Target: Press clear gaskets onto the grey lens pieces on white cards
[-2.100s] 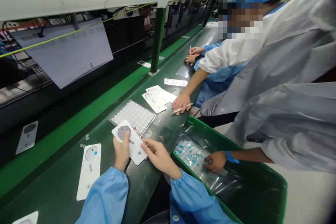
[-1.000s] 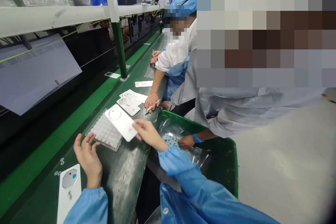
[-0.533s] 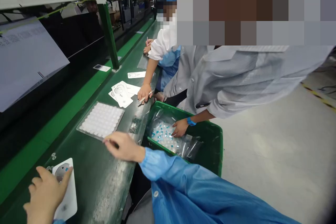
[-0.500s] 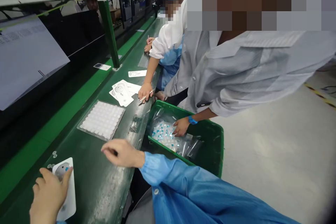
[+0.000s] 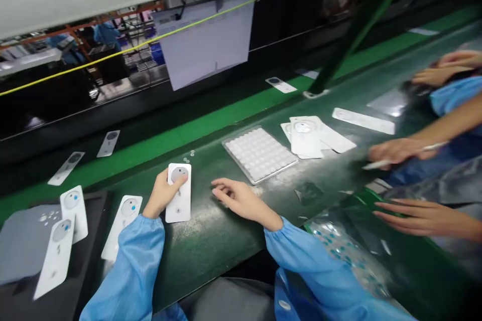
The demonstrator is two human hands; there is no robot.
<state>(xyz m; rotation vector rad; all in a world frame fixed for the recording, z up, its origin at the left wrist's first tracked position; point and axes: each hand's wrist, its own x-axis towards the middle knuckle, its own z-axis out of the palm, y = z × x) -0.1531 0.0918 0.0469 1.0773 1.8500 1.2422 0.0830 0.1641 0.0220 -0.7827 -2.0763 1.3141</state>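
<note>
My left hand (image 5: 164, 191) grips a long white panel (image 5: 184, 208) with a grey round face, thumb across its front and fingers at its left edge. No blue dot shows on the visible part of that face. To its right, my right hand (image 5: 244, 199) hovers above the green bench, fingers loosely bent and apart, with nothing in them. Just beyond the hands lie a few small clear round bits (image 5: 187, 159). A clear tray of white round pieces (image 5: 260, 153) is nearest my right hand. Left of my left forearm rests another white panel (image 5: 122, 225) with a blue dot.
Two more dotted panels (image 5: 56, 256) lie on a black board with a grey pad (image 5: 26, 243) at left. Stacked panels (image 5: 307, 140) lie beyond the tray. At right, a co-worker's hand (image 5: 399, 153) holds a white pen, above a green bin (image 5: 425, 256) with bagged pieces.
The view has swung left along the bench. My left hand's thumb has shifted onto the panel's face. My right hand remains raised and empty. The co-worker's hand has come out of the bin.
</note>
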